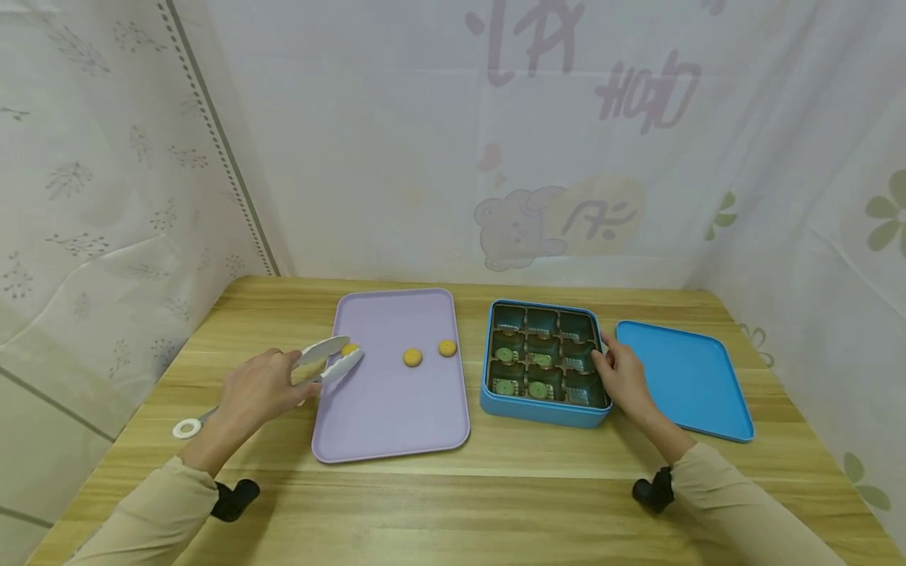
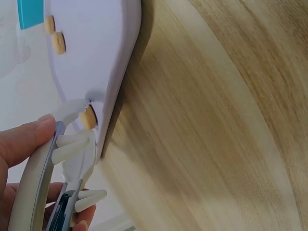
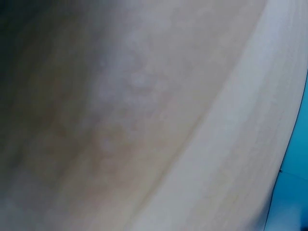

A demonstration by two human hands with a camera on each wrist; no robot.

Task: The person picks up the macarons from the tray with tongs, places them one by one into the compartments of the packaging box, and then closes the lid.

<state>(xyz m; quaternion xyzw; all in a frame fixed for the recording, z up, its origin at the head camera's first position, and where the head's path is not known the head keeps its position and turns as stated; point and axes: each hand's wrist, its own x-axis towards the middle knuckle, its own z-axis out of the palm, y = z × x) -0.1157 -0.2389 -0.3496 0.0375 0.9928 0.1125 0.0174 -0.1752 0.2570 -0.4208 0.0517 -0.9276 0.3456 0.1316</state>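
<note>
My left hand grips white-tipped tongs, thumb on one arm and fingers on the other. The tongs' spread tips stand either side of a yellow round cookie at the left edge of the lilac tray; whether they touch it I cannot tell. Two more yellow cookies lie farther right on that tray. With thumb at the rim, my right hand holds the right side of a blue box. Inside, a dark divided insert carries several green cookies in its left and middle compartments.
Right of the box a blue lid lies on the wooden table. The tongs' ring end sticks out left of my left hand. A printed cloth hangs behind the table. The right wrist view is mostly blurred.
</note>
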